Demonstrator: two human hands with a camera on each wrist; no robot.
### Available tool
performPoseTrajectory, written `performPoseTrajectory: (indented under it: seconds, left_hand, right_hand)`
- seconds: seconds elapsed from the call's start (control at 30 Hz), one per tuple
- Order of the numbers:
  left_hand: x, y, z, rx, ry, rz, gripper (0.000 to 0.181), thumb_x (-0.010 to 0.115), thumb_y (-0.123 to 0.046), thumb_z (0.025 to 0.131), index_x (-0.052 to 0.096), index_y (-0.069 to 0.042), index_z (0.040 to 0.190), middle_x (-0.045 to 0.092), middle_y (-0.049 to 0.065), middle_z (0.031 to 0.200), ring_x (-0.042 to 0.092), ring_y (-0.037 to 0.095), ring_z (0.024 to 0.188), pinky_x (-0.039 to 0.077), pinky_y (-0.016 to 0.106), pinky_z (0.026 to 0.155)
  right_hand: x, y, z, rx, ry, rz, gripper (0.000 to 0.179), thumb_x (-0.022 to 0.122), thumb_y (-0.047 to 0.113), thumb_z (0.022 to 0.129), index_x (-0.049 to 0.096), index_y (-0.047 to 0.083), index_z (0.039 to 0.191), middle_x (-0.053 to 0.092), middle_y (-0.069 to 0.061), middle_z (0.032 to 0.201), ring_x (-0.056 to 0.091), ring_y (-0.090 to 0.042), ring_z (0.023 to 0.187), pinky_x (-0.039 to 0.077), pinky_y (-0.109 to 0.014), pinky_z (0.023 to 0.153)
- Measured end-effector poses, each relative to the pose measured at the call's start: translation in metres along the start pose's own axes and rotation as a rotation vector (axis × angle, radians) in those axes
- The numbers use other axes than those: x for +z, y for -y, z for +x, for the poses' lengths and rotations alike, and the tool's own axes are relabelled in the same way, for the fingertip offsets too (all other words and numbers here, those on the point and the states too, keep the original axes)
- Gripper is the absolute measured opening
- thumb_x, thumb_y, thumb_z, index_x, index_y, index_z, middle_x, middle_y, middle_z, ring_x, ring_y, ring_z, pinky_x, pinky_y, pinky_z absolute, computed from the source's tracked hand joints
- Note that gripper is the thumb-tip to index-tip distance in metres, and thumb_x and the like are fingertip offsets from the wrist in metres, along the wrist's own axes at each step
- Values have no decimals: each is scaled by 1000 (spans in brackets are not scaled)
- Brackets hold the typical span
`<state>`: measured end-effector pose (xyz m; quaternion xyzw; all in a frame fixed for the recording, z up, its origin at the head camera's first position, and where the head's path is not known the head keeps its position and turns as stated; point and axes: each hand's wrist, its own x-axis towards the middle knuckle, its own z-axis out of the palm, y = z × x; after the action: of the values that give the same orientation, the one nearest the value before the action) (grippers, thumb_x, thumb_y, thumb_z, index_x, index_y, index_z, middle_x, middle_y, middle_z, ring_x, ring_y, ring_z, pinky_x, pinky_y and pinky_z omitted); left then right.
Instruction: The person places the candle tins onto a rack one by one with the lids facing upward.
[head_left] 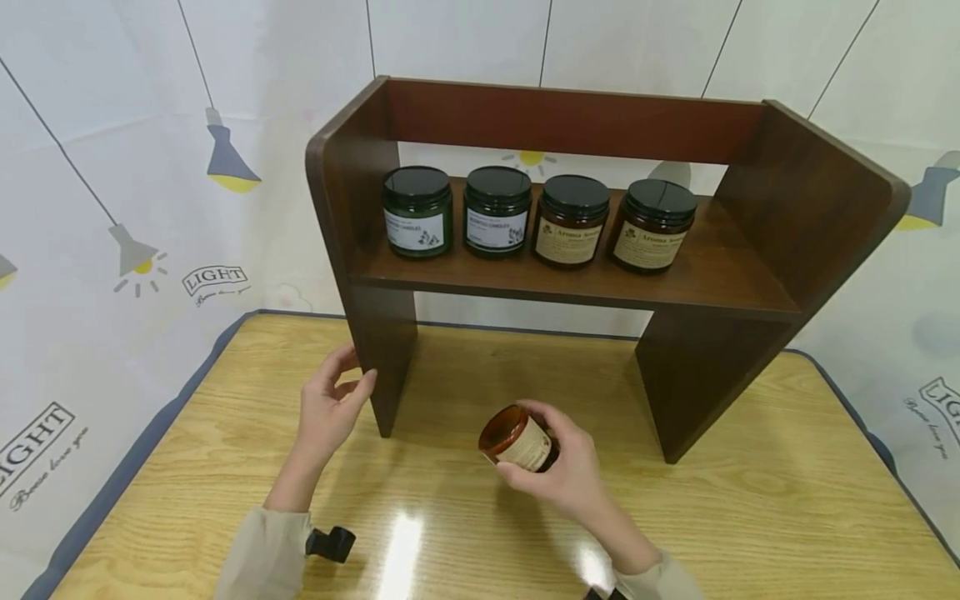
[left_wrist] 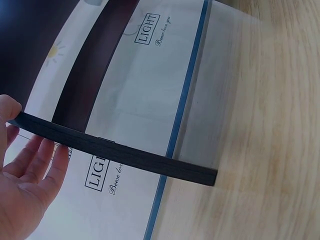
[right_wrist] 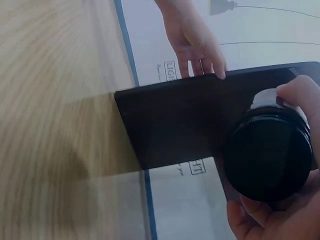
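My left hand grips the front edge of the left side panel of a dark brown wooden shelf, thumb on one face and fingers on the other. Low in front of the shelf's opening, my right hand holds an amber candle jar with a cream label. The jar is tilted, its amber glass base facing up and left in the head view. Its black lid fills much of the right wrist view, with the thumb and fingers around the jar's side.
On the shelf board stand two green candle jars with white labels, left of two amber candle jars with cream labels, all black-lidded. The shelf rests on a light wooden table. Behind hangs a white backdrop with printed lamps.
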<state>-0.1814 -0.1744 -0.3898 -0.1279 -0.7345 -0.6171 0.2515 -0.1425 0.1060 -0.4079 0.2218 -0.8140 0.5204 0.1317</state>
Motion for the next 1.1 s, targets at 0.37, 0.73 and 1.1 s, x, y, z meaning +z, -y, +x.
performPoseTrajectory:
  seconds: [0.37,0.73,1.1]
  left_hand:
    - [0,6,0,-8,-2,1,34,59,15,83,55,14,117,59,-9,99,56,2,93,51,15,70]
    - [-2,27,-1,4,-15,0,36,61,13,82,56,10,117,60,-13,100,56,3,94,51,15,70]
    - [-4,27,0,18,-4,0,33,60,11,84,56,10,117,61,-9,101,57,5,95,52,16,71]
  right_hand:
    - [-10,-3,-2,-70,-24,-193,63,84,22,52,59,8,109,62,-1,95,52,-14,84,49,-31,66]
    - [-14,-4,-1,-53,-26,-146,64,85,17,56,60,11,115,60,-4,102,53,-17,88,51,-33,66]
    - [-17,0,0,45,-66,-176,66,89,12,52,56,4,109,59,-7,102,56,-19,89,54,-32,69]
